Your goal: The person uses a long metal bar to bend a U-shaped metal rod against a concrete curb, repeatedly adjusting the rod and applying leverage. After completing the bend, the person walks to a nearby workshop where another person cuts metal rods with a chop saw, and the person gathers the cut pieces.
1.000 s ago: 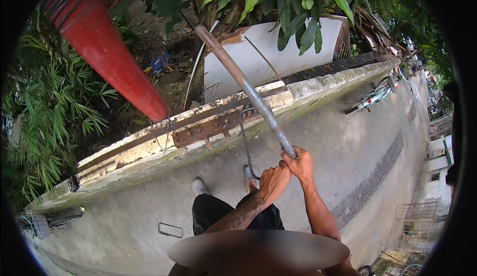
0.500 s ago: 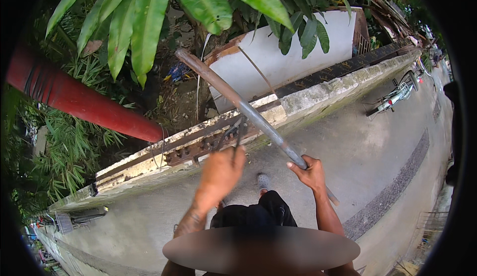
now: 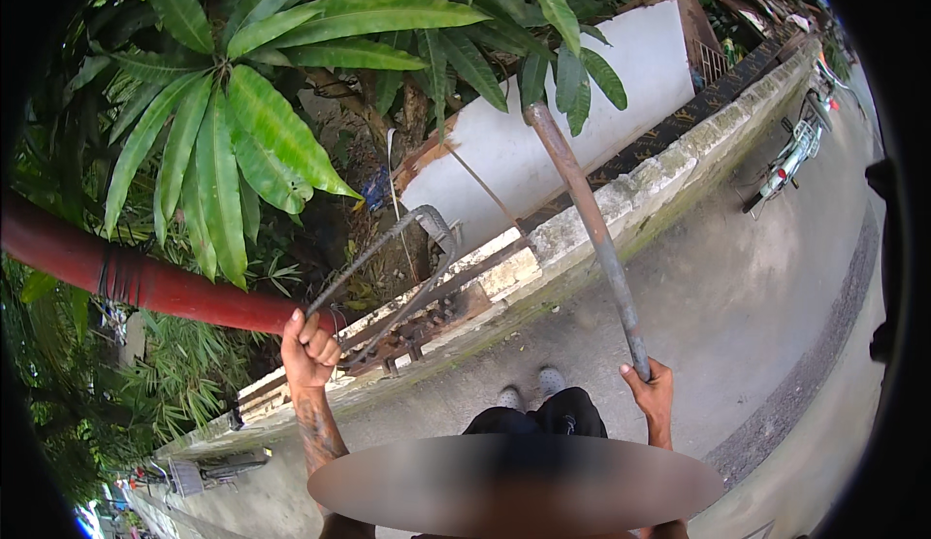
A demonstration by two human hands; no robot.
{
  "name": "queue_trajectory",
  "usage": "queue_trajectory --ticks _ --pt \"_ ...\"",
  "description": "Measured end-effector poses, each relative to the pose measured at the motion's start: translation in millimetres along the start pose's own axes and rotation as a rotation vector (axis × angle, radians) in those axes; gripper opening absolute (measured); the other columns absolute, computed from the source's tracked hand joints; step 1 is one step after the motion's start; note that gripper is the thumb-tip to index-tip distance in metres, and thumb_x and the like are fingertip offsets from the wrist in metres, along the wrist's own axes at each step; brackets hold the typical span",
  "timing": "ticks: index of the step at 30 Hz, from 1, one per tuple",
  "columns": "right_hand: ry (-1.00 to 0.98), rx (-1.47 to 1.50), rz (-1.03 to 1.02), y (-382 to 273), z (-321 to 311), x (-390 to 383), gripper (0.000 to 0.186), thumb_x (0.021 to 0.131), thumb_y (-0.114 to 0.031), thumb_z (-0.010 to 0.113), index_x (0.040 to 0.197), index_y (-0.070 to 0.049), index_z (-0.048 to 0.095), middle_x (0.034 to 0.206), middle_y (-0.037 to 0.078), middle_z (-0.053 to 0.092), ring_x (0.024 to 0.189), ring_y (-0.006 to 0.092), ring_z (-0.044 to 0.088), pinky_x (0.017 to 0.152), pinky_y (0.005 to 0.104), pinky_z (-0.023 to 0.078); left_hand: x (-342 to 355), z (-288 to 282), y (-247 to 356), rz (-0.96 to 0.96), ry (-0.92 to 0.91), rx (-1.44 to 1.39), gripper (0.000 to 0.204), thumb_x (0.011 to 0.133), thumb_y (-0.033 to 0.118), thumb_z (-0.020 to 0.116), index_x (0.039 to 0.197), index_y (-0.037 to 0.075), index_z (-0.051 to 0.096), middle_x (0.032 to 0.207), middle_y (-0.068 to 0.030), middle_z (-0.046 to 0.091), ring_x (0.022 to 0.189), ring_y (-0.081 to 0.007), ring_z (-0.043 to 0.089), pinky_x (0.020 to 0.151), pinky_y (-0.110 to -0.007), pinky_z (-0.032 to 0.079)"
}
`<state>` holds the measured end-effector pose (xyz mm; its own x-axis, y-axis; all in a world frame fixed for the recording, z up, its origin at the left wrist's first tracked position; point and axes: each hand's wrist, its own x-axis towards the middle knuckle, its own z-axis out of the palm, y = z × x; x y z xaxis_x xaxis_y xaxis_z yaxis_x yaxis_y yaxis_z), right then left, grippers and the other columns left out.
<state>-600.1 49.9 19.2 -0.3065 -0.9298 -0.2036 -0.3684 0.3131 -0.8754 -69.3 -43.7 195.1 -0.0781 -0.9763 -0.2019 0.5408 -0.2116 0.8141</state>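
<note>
Fingers of the left hand point(image 3: 310, 353) are wrapped tight around one leg of a bent ribbed rod point(image 3: 442, 230), raised in front of the low wall point(image 3: 669, 175). Those of the right hand point(image 3: 652, 389) close round the lower end of a long pipe point(image 3: 593, 214), well apart from the rod. From where I stand, the rod already has its bends; whether any shaping is left, I cannot tell, nor whether it touches the rusty pegged plate point(image 3: 456, 314) on the wall.
</note>
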Motion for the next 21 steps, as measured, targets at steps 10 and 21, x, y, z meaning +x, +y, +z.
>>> queue_trajectory --ticks 10,21 --pt "0.048 -0.011 0.171 34 -25 -42 0.047 0.082 -0.035 0.079 0.062 -0.002 0.052 0.054 -0.001 0.041 0.053 0.0109 0.036 0.047 0.0351 0.030 -14 41 -58 0.325 0.079 0.426 0.042 0.099 0.026 0.060 0.063 0.012 0.044 0.047 0.0057 0.030 0.039 -0.0075 0.023 0.039 -0.029 0.017" --pt "-0.080 0.027 0.198 31 1 -27 0.047 0.083 -0.036 0.079 0.062 -0.003 0.054 0.054 -0.002 0.041 0.053 0.0093 0.036 0.047 0.0341 0.030 12 87 -332 0.254 -0.093 1.830 0.039 0.099 0.037 0.054 0.090 -0.001 0.052 0.057 -0.0218 0.063 0.050 -0.0397 0.065 0.046 -0.050 0.053"
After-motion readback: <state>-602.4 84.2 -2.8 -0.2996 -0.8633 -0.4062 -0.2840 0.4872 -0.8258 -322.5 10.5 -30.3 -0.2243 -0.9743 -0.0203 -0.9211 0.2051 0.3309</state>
